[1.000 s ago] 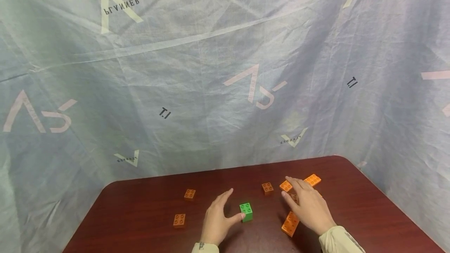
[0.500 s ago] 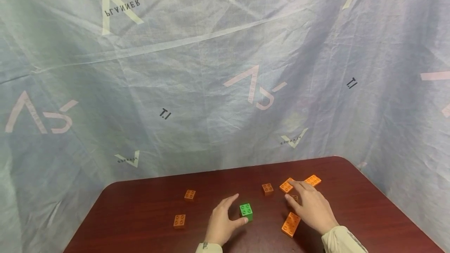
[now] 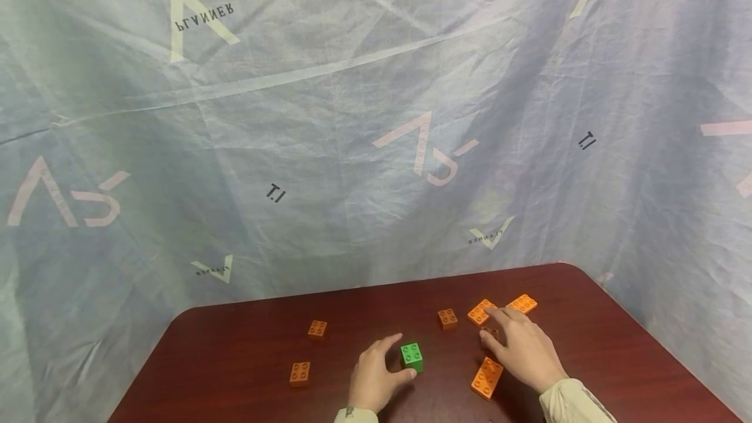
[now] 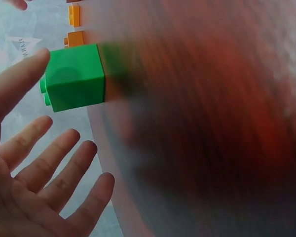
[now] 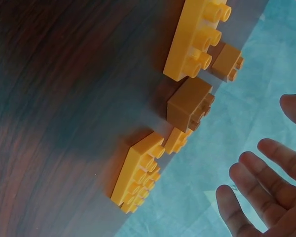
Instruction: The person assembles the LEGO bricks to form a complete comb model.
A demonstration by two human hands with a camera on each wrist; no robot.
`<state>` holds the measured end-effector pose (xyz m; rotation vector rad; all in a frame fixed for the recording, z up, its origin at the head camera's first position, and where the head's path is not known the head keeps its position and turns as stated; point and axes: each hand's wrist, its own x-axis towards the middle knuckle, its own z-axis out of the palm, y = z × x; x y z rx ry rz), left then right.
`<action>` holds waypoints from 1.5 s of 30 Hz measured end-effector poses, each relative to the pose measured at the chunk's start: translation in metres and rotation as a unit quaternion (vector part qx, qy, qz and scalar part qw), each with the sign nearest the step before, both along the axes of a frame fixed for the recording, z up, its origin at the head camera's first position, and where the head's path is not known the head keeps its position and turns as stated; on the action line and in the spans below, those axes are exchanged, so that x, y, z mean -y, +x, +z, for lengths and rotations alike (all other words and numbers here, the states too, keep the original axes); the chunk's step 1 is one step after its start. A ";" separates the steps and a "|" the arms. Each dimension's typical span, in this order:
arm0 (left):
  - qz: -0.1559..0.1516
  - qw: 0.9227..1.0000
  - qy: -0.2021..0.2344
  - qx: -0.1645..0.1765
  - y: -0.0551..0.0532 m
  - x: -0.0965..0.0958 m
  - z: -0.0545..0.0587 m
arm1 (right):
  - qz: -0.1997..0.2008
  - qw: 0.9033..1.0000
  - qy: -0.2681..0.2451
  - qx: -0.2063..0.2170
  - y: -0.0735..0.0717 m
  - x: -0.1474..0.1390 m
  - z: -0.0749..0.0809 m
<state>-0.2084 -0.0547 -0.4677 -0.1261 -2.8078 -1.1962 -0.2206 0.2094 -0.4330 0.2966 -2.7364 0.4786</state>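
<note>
My left hand stands spread around a green building brick, fingers on its left and thumb near its front corner. In the left wrist view the thumb tip overlaps an edge of the green brick, and the other fingers are apart and bent round nothing. Over several orange bricks hovers my right hand, thumb and fingers parted. Just below its thumb lies a long orange brick. A darker orange brick is partly hidden by that thumb. Nothing sits between the right fingers.
Behind the right hand lie two more orange bricks, a nearer one and a farther one. One small brown-orange brick is at mid-table; two others are on the left. A grey printed cloth hangs behind the dark red table.
My left hand has shifted slightly right and nearer, its thumb sliding from the green brick's face toward its lower edge. The right hand has drawn slightly back, uncovering more of the orange bricks.
</note>
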 end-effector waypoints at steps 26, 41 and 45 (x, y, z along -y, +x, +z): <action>0.007 0.999 -0.043 0.008 -0.007 -0.005 -0.001 | -0.007 0.998 0.024 0.064 -0.011 -0.006 -0.010; 0.006 0.998 -0.062 -0.008 -0.007 -0.006 0.000 | -0.006 0.997 0.037 0.073 -0.015 -0.005 -0.012; 0.006 0.998 -0.066 -0.010 -0.007 -0.007 0.000 | -0.005 0.997 0.043 0.068 -0.018 -0.006 -0.014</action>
